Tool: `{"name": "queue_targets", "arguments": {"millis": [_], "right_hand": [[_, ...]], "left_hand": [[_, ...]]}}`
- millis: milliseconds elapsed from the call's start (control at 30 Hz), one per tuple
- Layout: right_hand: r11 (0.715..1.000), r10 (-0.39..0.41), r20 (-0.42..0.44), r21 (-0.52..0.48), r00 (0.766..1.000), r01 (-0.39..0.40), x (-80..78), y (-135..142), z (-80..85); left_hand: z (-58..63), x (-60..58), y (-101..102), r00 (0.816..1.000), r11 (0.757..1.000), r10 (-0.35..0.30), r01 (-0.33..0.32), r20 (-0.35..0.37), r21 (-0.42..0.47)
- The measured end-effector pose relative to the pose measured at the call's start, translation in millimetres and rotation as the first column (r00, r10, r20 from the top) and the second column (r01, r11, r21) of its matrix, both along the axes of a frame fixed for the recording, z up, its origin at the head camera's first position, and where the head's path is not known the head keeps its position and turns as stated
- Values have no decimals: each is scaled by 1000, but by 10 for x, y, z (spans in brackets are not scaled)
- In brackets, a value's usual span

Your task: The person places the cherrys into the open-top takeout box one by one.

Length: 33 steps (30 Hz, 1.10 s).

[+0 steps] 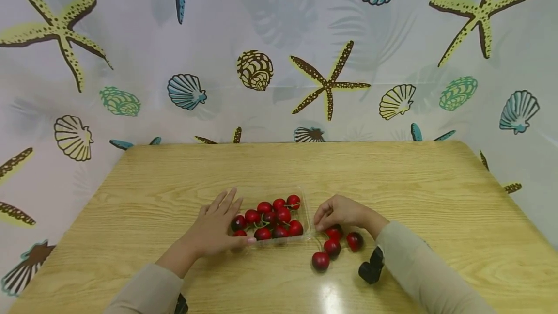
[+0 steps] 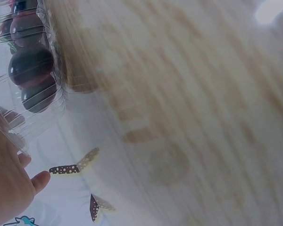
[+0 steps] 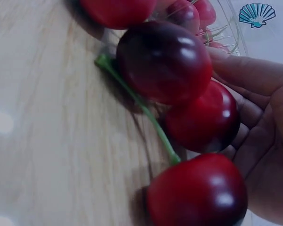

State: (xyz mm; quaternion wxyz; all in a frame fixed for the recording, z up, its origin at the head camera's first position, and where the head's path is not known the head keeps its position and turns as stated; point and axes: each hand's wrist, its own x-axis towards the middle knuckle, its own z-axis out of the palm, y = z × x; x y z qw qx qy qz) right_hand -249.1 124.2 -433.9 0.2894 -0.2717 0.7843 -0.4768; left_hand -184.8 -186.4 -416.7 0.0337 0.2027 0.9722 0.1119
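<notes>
A clear plastic container (image 1: 307, 212) of red cherries (image 1: 283, 215) with green stems sits on the wooden table. My left hand (image 1: 218, 229) rests along its left end, fingers straight and thumb along the near rim; the left wrist view catches part of this hand (image 2: 12, 174) against the clear wall. Beside the right end, my right hand (image 1: 342, 212) has its thumb and fingertips pinched together at the stem of a cherry (image 1: 334, 232). The right wrist view has a dark red cherry (image 3: 203, 117) close by the palm; what the fingertips pinch is partly hidden there.
Several loose cherries lie on the table right of the container, among them a front one (image 1: 320, 261) and one by the right wrist (image 1: 355, 241). A cloth (image 1: 279, 28) printed with shells and starfish hangs behind the table (image 1: 392, 173). A black wrist camera (image 1: 371, 266) sits under the right sleeve.
</notes>
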Motion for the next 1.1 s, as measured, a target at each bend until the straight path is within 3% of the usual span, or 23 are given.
{"name": "queue_targets", "arguments": {"millis": [500,867,1100], "right_hand": [[998,61,-2,7,998,-61,46,32,13],[1000,-24,-68,17,997,25,93,170,52],[997,-78,-81,-31,994,75,108,226,97]], "left_hand": [[3,15,1,1000,1000,3,-3,15,16],[9,17,2,1000,1000,1,-1,12,21],[11,14,8,1000,1000,3,-3,8,23]]}}
